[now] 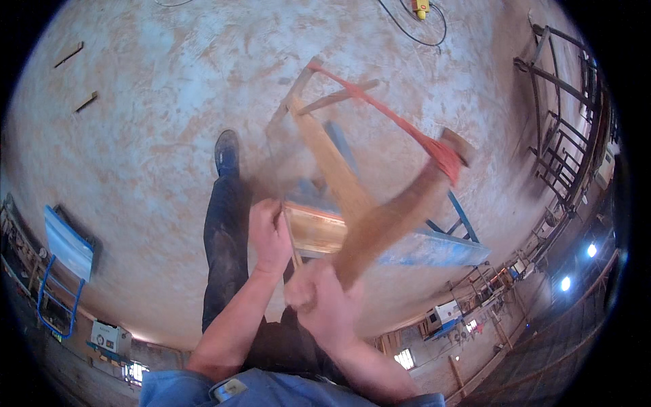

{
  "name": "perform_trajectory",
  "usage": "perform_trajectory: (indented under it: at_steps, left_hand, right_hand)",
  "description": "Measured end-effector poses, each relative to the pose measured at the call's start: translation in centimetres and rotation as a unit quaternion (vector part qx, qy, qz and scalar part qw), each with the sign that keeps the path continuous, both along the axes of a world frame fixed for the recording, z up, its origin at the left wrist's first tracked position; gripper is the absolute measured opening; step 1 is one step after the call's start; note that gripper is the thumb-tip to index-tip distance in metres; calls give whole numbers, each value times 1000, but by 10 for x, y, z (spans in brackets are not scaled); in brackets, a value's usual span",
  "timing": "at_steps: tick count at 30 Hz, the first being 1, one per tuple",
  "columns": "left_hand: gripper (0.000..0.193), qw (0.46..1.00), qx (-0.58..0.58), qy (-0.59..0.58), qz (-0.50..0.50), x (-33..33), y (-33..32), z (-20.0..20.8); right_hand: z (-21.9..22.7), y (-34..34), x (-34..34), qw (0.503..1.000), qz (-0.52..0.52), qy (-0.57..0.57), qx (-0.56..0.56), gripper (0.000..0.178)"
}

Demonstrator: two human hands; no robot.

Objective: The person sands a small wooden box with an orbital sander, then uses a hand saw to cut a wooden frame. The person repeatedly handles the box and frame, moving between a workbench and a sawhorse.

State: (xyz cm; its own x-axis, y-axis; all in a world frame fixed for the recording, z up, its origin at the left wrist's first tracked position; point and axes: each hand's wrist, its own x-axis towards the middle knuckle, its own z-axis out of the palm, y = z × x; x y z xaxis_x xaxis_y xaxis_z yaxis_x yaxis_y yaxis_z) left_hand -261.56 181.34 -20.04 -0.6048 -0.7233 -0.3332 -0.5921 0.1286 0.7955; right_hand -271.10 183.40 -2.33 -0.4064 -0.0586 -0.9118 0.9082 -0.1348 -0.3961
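My right hand (329, 302) is wrapped around the near end of a wooden frame saw (397, 217), blurred by motion. Its thick arm slants up to the right, and a red cord (393, 119) spans the far side between the arm tips. A wooden bar (329, 152) runs between the arms; I cannot make out the blade. My left hand (270, 237) is closed at the left end of a yellowish wooden board (315, 228), its fingers at the board's edge. The board rests over a blue bench (434, 249), partly hidden by the saw.
My left leg and dark shoe (228, 152) are left of the bench. Dark metal frames (559, 102) stand at the right. A yellow box with a black cable (420, 8) lies on the floor ahead. A blue-framed chair (70, 244) stands at the left.
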Motion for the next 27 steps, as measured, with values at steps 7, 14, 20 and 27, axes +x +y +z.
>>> perform_trajectory:
  at_steps: [7,14,20,27]
  left_hand:
    - [21,995,96,-28,11,-10,-8,12]
    - [32,976,183,-94,-77,-9,-39,21]
    - [28,906,399,-130,-55,-6,-53,43]
    - [35,859,506,-75,-10,14,-79,57]
  right_hand:
    - [-7,21,-31,994,-73,77,-26,11]
    - [-78,87,-93,830,426,243,267,23]
    - [-171,157,-107,619,655,290,323,33]
    - [-228,191,-108,530,771,248,251,42]
